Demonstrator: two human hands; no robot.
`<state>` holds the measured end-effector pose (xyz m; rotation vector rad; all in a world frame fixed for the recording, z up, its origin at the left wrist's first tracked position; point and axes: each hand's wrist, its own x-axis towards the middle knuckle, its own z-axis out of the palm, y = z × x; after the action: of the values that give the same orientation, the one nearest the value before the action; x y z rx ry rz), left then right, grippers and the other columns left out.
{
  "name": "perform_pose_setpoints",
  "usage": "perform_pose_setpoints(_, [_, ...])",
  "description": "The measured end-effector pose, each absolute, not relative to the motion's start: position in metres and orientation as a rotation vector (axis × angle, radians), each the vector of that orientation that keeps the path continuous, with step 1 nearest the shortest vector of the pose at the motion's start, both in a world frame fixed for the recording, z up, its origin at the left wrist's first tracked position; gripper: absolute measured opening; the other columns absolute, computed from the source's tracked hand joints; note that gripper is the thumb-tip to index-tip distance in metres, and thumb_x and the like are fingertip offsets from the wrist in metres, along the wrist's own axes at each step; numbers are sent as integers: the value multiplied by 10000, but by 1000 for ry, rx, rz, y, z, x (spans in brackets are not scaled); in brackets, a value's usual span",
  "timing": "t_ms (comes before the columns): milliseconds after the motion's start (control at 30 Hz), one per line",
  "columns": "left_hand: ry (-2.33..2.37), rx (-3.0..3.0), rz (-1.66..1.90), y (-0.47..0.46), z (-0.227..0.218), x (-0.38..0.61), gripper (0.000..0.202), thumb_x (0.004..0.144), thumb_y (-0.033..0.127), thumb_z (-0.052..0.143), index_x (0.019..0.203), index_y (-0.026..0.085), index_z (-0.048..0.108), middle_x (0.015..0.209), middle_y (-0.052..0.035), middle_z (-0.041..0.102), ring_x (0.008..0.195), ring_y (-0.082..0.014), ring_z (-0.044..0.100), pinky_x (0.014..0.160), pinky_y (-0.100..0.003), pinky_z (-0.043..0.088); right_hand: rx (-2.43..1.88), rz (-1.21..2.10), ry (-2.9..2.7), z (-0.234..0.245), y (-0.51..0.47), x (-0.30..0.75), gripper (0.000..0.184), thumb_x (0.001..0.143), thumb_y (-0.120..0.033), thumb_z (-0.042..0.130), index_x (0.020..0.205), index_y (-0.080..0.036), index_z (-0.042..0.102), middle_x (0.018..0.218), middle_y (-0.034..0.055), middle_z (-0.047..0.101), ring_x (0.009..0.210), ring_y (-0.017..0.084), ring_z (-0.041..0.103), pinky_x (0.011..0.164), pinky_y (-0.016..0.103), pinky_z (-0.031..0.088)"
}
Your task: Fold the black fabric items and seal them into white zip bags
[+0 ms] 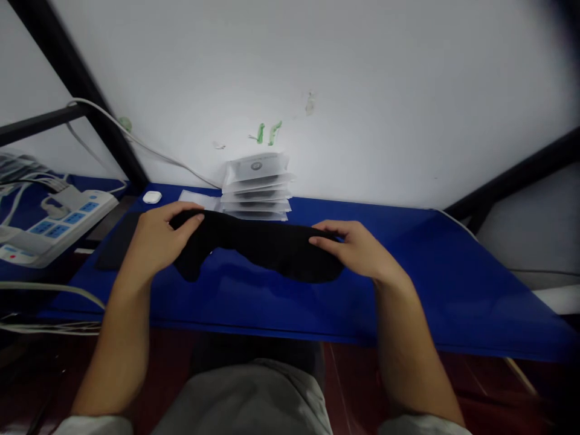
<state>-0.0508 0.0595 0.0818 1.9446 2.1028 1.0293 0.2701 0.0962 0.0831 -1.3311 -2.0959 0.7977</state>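
A black sock [267, 244] is stretched sideways above the blue tabletop [254, 302]. Its left end bends down while the wider right end hangs in a rounded shape. My left hand [165, 235] pinches the upper left end between thumb and fingers. At the right end, my right hand [351, 244] grips the cloth, thumb in front. Just behind the sock, a stack of clear plastic packets [257, 184] leans near the wall.
A white earbud case [151, 197] sits at the back left, near a dark flat pad [118, 244]. Further left lies a white power strip [67, 220] with plugs and cables. Black frame bars [97, 112] slant at both sides against the white wall [385, 109].
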Motion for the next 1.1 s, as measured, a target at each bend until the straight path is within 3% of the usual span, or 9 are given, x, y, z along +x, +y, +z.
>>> perform_pose_setpoints(133, [2298, 2264, 821, 61, 76, -52, 365, 862, 345, 519, 1168, 172, 617, 1152, -120, 632, 1082, -313, 555, 924, -455, 442, -1511, 188, -2095, 71, 104, 264, 229, 816, -276, 589, 1012, -182, 661, 1029, 97, 677, 971, 276, 604, 854, 444, 460])
perform_pose_setpoints(200, [2160, 2408, 672, 57, 62, -48, 380, 882, 332, 495, 1201, 149, 590, 1194, -138, 606, 1121, -314, 531, 949, -465, 432, -1528, 47, -2183, 57, 101, 258, 265, 846, -270, 574, 1076, -158, 641, 1075, 124, 662, 1002, 296, 588, 860, 468, 457])
perform_pose_setpoints(300, [1790, 2533, 427, 45, 41, -43, 395, 886, 355, 510, 1224, 158, 570, 1218, -118, 598, 1131, -279, 534, 966, -437, 437, -1348, 218, -2482, 42, 89, 250, 271, 861, -297, 593, 1099, -173, 633, 1085, 100, 662, 1008, 262, 587, 877, 427, 460])
perform_pose_setpoints(433, [1702, 2575, 240, 31, 20, -41, 443, 838, 281, 584, 1262, 156, 548, 1282, -131, 562, 1188, -295, 503, 964, -447, 433, -1269, 400, -2703, 32, 76, 246, 344, 805, -286, 674, 1132, -195, 620, 1145, 86, 635, 1065, 256, 566, 896, 413, 443])
perform_pose_setpoints(633, [1763, 2588, 182, 35, 12, -44, 309, 860, 114, 435, 1091, 130, 641, 1100, -125, 644, 984, -267, 600, 824, -420, 487, -1270, 252, -2732, 24, 76, 245, 195, 824, -121, 571, 981, -201, 657, 1015, 65, 670, 978, 230, 590, 861, 393, 429])
perform_pose_setpoints(767, [1765, 2578, 229, 36, 14, -44, 336, 900, 139, 348, 1032, 131, 657, 1000, -106, 669, 905, -259, 609, 790, -427, 489, -1272, 271, -2674, 23, 74, 250, 177, 857, -117, 524, 950, -179, 662, 951, 61, 692, 900, 213, 600, 823, 375, 438])
perform_pose_setpoints(1100, [1649, 2341, 453, 19, 56, -58, 332, 949, 365, 371, 1079, 211, 635, 1102, -39, 672, 1014, -212, 610, 919, -368, 464, -1124, 645, -2517, 75, 60, 277, 163, 876, -194, 518, 928, -211, 671, 882, 26, 694, 806, 161, 617, 741, 298, 473])
